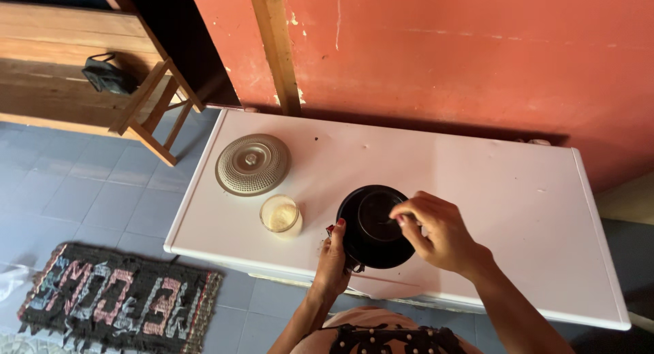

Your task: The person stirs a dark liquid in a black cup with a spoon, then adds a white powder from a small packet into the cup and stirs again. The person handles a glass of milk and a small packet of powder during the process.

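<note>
A round black object (373,226), like a pan or dish with a raised centre, sits on the pale pink top (477,190) near its front edge. My left hand (332,257) grips the black object's left rim. My right hand (436,231) reaches over it from the right, fingertips pinched on something small at its centre; what they hold is too small to tell. A small glass jar (280,214) with pale contents stands just left of the black object.
A ribbed round glass lid (253,164) lies at the back left of the top. A red wall rises behind. A wooden bench (54,75) with a dark bag (107,75) stands far left. A woven mat (116,299) lies on the blue tiled floor.
</note>
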